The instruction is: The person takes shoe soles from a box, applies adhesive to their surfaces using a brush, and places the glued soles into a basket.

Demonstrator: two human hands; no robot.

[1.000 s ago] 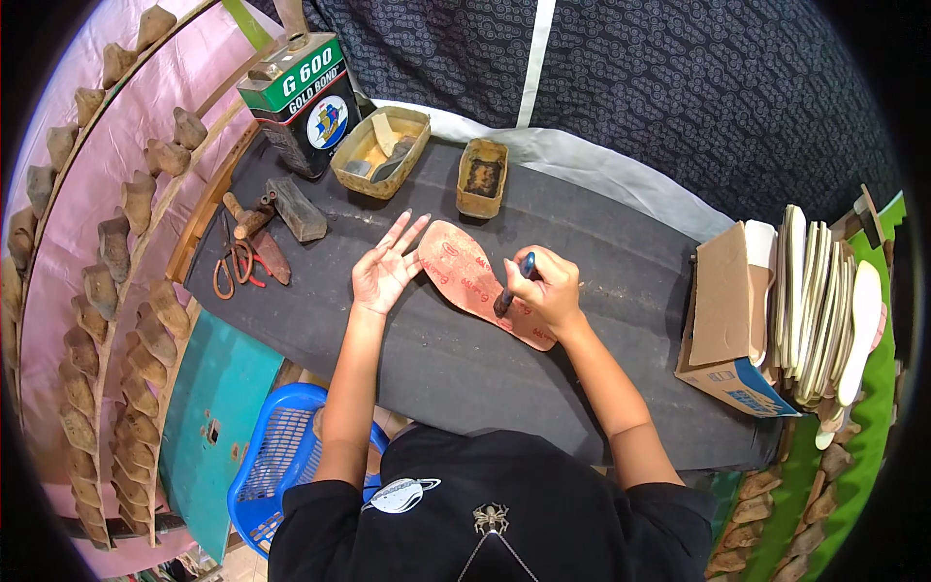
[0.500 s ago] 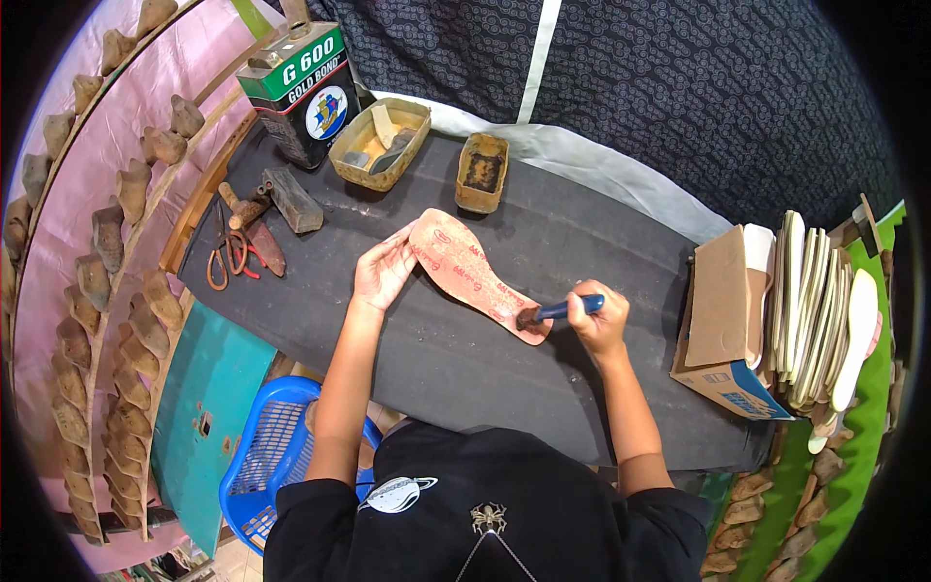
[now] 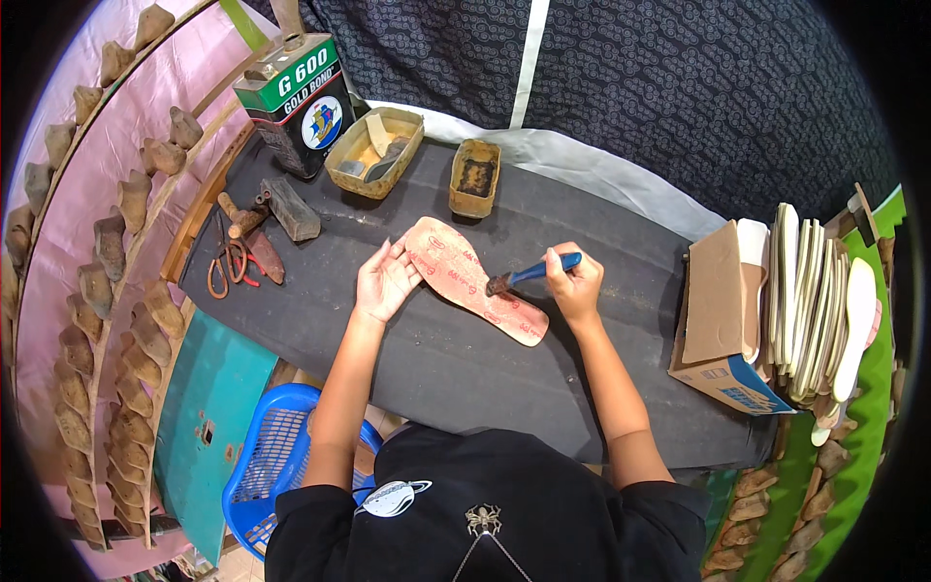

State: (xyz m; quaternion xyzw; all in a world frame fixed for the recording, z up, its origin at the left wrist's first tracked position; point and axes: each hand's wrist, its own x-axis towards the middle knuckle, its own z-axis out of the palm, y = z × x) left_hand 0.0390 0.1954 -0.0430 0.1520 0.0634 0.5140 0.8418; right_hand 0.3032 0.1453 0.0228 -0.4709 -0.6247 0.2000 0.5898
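A shoe insole (image 3: 448, 269) in pinkish tan with red printing slants over the dark tabletop, its wide end up and to the left. My left hand (image 3: 384, 283) grips that wide end by its edge, some of the fingers hidden beneath it. In my right hand (image 3: 576, 289) is a brush (image 3: 530, 273) with a blue handle, closed between the fingers. Its dark, stained bristles touch the insole's upper face around the narrow middle.
Behind the insole stand a small crusted tub (image 3: 475, 179), a larger tub (image 3: 376, 153) holding scraps, and a metal can (image 3: 301, 107). Scissors (image 3: 228, 264), a hammer (image 3: 242, 215) and a dark block (image 3: 291, 210) lie left. A cardboard box (image 3: 713, 301) of pale soles stands right.
My right hand has drawn the brush up and left along the insole, from its narrow end to its middle. My left hand still holds the wide end.
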